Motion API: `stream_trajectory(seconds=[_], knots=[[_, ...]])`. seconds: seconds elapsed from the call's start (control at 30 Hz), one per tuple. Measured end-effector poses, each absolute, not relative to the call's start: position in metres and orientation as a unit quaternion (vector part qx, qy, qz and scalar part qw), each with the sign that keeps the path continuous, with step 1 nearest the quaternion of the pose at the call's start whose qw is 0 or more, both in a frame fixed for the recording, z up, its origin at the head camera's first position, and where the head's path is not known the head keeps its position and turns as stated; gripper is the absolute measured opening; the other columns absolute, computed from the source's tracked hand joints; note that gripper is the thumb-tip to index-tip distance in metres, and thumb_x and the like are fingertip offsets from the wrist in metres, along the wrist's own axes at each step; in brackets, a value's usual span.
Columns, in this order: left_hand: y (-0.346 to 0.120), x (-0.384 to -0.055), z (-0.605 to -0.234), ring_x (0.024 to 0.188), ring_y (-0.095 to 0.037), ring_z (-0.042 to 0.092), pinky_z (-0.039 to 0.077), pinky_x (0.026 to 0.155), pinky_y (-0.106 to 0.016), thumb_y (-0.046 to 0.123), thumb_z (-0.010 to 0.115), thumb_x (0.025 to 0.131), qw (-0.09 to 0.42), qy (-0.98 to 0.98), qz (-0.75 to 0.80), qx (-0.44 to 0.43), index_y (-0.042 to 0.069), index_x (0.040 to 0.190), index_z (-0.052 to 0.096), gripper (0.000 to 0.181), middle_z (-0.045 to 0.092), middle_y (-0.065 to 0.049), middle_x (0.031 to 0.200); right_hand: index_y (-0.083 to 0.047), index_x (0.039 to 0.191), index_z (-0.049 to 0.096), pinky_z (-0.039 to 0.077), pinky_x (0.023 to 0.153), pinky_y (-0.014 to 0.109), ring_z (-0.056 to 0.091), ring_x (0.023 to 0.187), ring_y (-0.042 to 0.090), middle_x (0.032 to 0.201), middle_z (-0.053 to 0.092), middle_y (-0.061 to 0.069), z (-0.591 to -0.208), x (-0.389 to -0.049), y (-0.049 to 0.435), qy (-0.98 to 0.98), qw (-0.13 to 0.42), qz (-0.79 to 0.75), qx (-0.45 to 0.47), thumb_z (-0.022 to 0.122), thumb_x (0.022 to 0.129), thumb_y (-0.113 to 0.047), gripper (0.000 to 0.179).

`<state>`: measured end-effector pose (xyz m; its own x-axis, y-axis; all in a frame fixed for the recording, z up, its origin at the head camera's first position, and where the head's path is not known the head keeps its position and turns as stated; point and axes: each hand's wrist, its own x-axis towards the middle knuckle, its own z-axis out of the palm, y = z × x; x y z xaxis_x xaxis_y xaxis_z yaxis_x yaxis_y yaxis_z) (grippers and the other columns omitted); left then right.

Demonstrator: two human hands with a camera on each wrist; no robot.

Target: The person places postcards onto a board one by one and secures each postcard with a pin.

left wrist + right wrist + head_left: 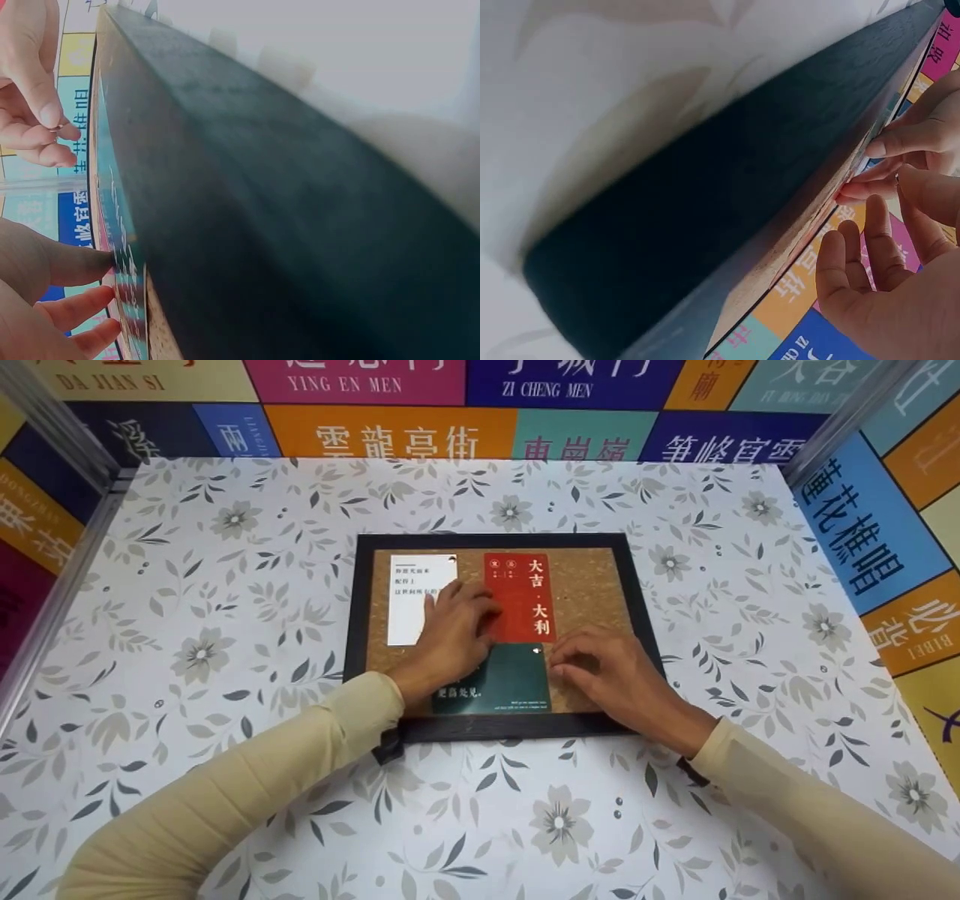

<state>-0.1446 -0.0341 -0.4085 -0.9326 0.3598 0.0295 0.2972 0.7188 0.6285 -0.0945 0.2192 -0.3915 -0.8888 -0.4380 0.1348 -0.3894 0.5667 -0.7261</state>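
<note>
A black-framed cork board [592, 585] lies on the table, bearing a white card [409, 615], a red card [517, 600] and a green card [517, 682]. My left hand [454, 630] lies over the middle of the board, its fingertips touching the cards near where red and green meet. In the left wrist view those fingers [82, 304] reach out fairly straight. Just right of the green card, my right hand [607, 664] pinches a tiny metallic thumbtack [57, 129] between thumb and forefinger. Small shiny tacks show at the white and green cards' upper right corners.
A floral-patterned cloth [202, 652] covers the table around the board. Colourful panels with Chinese lettering [397, 435] stand along the back and sides. Clear edge strips [847, 412] run up at the far corners.
</note>
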Motion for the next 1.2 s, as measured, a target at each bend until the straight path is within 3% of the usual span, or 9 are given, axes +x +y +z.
stream_trajectory(seconds=[0.4,0.7,1.0,1.2], knots=[[-0.034,-0.148,-0.417,0.159,-0.043,0.033,0.013,0.127,-0.078,0.005,0.078,0.096,0.036,0.924,0.335,0.179,0.006,0.137,0.076,0.041,0.058,-0.011,0.157,-0.008,0.103,0.086,0.056,0.097,0.032,0.072,0.105,0.02,0.105,0.08,0.001,-0.395,-0.108,0.223,0.898,0.009,-0.383,-0.214,0.084,0.095,0.0,0.012],[-0.033,-0.145,-0.406,0.161,-0.045,0.029,0.011,0.128,-0.076,0.004,0.076,0.098,0.056,0.928,0.324,0.176,0.005,0.139,0.075,0.041,0.057,-0.013,0.159,-0.008,0.101,0.085,0.054,0.088,0.019,0.073,0.095,0.018,0.098,0.081,0.002,-0.39,-0.123,0.226,0.904,0.032,-0.384,-0.184,0.082,0.098,-0.002,0.008],[-0.033,-0.145,-0.406,0.161,-0.044,0.03,0.011,0.128,-0.077,0.003,0.075,0.098,0.056,0.927,0.328,0.175,0.005,0.139,0.075,0.041,0.057,-0.013,0.16,-0.007,0.104,0.086,0.052,0.094,0.035,0.067,0.099,0.02,0.103,0.08,0.006,-0.387,-0.142,0.23,0.912,0.049,-0.379,-0.148,0.081,0.099,-0.004,0.007],[-0.034,-0.145,-0.406,0.162,-0.043,0.029,0.01,0.129,-0.076,0.005,0.077,0.098,0.057,0.927,0.328,0.174,0.005,0.139,0.074,0.041,0.056,-0.013,0.161,-0.006,0.104,0.086,0.052,0.092,0.03,0.067,0.099,0.021,0.105,0.081,0.008,-0.387,-0.15,0.234,0.912,0.068,-0.386,-0.121,0.079,0.1,-0.004,0.008]])
